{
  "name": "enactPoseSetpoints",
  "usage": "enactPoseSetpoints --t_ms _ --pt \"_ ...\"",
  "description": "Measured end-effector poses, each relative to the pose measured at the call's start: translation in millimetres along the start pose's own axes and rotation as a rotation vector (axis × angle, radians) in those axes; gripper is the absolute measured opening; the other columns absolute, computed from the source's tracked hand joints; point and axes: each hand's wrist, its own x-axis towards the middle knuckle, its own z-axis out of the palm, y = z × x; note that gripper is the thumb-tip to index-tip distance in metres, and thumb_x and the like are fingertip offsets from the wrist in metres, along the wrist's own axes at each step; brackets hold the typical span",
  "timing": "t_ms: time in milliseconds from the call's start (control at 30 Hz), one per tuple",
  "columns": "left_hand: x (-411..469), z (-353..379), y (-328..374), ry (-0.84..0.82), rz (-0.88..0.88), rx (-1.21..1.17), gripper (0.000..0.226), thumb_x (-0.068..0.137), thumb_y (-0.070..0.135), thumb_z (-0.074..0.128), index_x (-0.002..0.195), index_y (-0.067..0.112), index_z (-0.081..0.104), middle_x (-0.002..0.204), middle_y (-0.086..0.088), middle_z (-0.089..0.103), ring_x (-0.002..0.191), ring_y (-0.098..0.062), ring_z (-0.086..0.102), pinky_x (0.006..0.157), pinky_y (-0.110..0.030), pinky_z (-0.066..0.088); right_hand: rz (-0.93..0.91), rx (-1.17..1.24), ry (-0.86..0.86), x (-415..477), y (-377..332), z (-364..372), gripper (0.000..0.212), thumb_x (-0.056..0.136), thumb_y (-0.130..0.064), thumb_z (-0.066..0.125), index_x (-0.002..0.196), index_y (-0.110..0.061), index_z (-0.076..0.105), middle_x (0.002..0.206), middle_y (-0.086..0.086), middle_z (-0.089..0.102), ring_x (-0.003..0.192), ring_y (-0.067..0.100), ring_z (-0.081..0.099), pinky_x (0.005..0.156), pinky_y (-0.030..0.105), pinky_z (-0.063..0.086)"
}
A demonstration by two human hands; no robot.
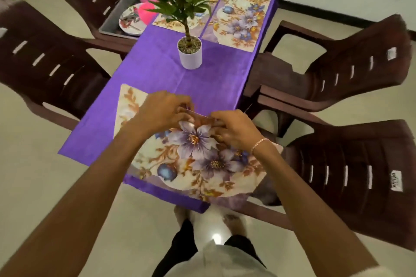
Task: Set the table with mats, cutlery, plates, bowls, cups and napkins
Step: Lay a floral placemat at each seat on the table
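The left hand (162, 111) and right hand (235, 131) sat close together, each pinching the far edge of a floral mat (198, 171) at the near end of the purple-clothed table (153, 67), a potted plant (189, 55) standing beyond.

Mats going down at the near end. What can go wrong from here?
1. The near mat juts past the tablecloth at the right corner, so it may slip off once released.
2. The left grip and right grip pinch its far edge, not far from the potted plant. A forward sweep could tip the plant.
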Motion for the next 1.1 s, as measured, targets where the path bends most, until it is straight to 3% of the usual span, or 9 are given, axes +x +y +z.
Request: enactPoseSetpoints --t_ms 100,167,233,333,400,500,667,767,1100 --pt "-28.3 23.7 -53.9 0.63 -0.249 -0.361 0.057 0.085 0.046 0.077 0.133 0.021 0.061 0.12 0.005 0.063 0.118 -0.023 0.058 0.105 -0.044 0.041 0.161 0.386 0.151 -4.0 6.4 28.2 0.008 0.085 -0.013 0.063 0.089 -0.02 0.063 0.065 -0.003 0.052 0.062 0.016 0.051 0.06 0.041 0.051" --pt "-58.6 60.9 -79.5 0.795 -0.63 -0.57 0.071 0.095 0.047 0.066 0.15 0.01 0.041 0.149 0.0 0.044 0.146 -0.025 0.037 0.121 -0.044 0.028 0.34 0.651 0.325 -11.4 4.6 46.9 0.004 0.09 0.002 0.067 0.093 -0.001 0.067 0.07 0.022 0.052 0.064 0.01 0.048 0.055 0.027 0.049" --pt "-84.1 109.4 -93.8 0.597 -0.969 -0.873 0.077 0.099 0.06 0.05 0.156 0.01 0.035 0.158 -0.007 0.038 0.149 -0.027 0.034 0.121 -0.042 0.029 0.524 0.789 0.458 -19.9 8.0 73.3 0.011 0.091 0.008 0.068 0.101 0.005 0.069 0.073 0.019 0.063 0.063 0.006 0.055 0.057 0.016 0.05" --pt "-108.5 173.0 -102.9 0.175 -1.048 -1.449 0.062 0.101 0.067 0.044 0.14 0.021 0.057 0.134 -0.004 0.067 0.118 -0.024 0.066 0.096 -0.045 0.055 0.758 0.814 0.508 -29.6 16.7 137.2 0.009 0.09 -0.011 0.075 0.095 -0.019 0.075 0.084 -0.002 0.076 0.073 0.012 0.068 0.072 0.035 0.059" --pt "-115.7 192.6 -107.1 0.158 -0.974 -1.367 0.039 0.105 0.051 0.051 0.104 0.017 0.07 0.089 0.001 0.075 0.074 -0.017 0.067 0.063 -0.035 0.053 0.911 0.859 0.531 -36.0 18.9 178.9 0.013 0.085 -0.028 0.075 0.097 -0.023 0.075 0.092 0.003 0.077 0.087 0.028 0.073 0.082 0.051 0.061" --pt "-120.9 205.2 -118.9 0.182 -0.867 -1.213 0.025 0.103 0.02 0.062 0.08 0.019 0.07 0.068 0.005 0.065 0.055 -0.009 0.049 0.053 -0.027 0.038 1.037 0.81 0.592 -40.6 9.5 219.0 0.019 0.086 -0.024 0.077 0.105 -0.022 0.073 0.1 0.008 0.076 0.097 0.034 0.071 0.085 0.046 0.059" --pt "-110.9 215.7 -136.1 0.216 -1.002 -1.003 0.038 0.091 0.011 0.077 0.128 0.021 0.072 0.085 -0.003 0.075 0.071 -0.016 0.068 0.065 -0.034 0.06 1.153 0.681 0.661 -29.2 -4.8 250.2 0.031 0.087 -0.013 0.074 0.115 -0.024 0.065 0.098 0.004 0.072 0.091 0.027 0.068 0.082 0.041 0.056" --pt "-97.3 221.7 -142.8 0.265 -0.962 -0.921 0.036 0.092 0.011 0.077 0.127 0.013 0.073 0.089 -0.004 0.076 0.074 -0.014 0.067 0.068 -0.015 0.055 1.173 0.519 0.729 -15.3 -5.2 260.9 0.03 0.085 -0.009 0.074 0.114 -0.017 0.071 0.099 0.008 0.071 0.091 0.03 0.067 0.082 0.041 0.055" --pt "-66.5 221.6 -162.6 0.328 -0.945 -0.837 0.038 0.093 0.008 0.074 0.131 0.01 0.07 0.115 -0.008 0.071 0.093 -0.02 0.064 0.077 -0.027 0.052 1.171 0.346 0.699 15.8 -3.5 263.2 0.038 0.087 -0.01 0.073 0.124 -0.019 0.072 0.101 0.005 0.066 0.085 0.024 0.066 0.071 0.027 0.046"
